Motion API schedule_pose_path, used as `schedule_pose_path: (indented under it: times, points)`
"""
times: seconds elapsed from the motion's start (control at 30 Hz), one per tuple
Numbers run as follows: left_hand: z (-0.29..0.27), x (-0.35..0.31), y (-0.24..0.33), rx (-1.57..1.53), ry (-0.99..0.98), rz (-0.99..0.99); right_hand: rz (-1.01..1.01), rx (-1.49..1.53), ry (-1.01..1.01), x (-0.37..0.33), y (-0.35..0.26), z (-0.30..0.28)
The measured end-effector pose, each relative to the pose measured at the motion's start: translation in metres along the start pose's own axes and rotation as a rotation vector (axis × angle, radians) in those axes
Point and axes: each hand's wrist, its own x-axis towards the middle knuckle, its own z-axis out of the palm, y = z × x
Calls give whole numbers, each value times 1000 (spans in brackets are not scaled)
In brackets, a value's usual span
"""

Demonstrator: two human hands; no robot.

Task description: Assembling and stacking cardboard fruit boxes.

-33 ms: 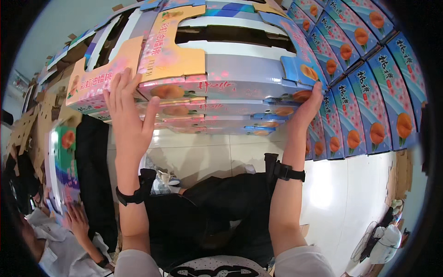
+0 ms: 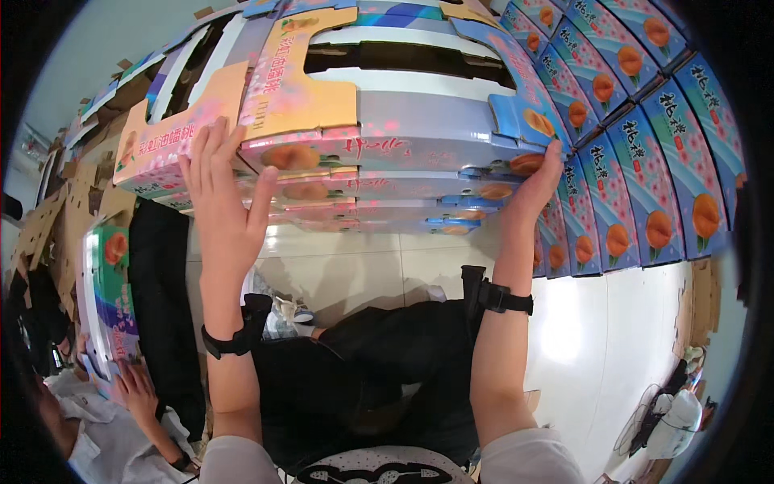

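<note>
I hold a stack of several flat folded cartons (image 2: 403, 145), printed in pink, yellow and blue with peach pictures, in front of me above the floor. My left hand (image 2: 222, 202) presses flat against the stack's left end, fingers spread. At the right end, my right hand (image 2: 540, 181) presses in with its fingers over the blue corner. The stack is clamped between the two hands. Each wrist carries a black strap.
A long row of blue peach-printed cartons (image 2: 645, 169) stands on edge at the right. At lower left another person's hand (image 2: 137, 387) rests by a green and blue carton (image 2: 109, 290). Brown cardboard pieces (image 2: 48, 218) lie far left. White floor tiles (image 2: 613, 339) and a fan (image 2: 669, 419) are at lower right.
</note>
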Motion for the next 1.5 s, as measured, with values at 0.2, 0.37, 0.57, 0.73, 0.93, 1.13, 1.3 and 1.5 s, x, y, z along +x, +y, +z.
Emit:
schedule_pose_path:
  times: [0.2,0.37,0.57,0.73,0.93,1.13,1.3,1.5]
  points:
    - [-7,-1,-4,7,-28,10,-35,130,30,-6,2,5]
    - [-11,-5,-11,-74,-23,-85,-7,308,29,-15,-9,7]
    - [-20,-7,-45,70,45,-165,80,251,64,-19,-9,5]
    - [-13,-11,-56,93,66,-219,54,208,6,-28,-14,12]
    - [-12,-11,-53,87,83,-171,71,215,-1,-36,-18,18]
    - [-14,-9,-45,83,58,-140,42,211,6,-31,-13,14]
    - [-8,-7,-21,134,6,-174,33,223,-43,-22,-7,8]
    - [2,-6,-17,19,32,-43,19,241,-36,-18,-3,5]
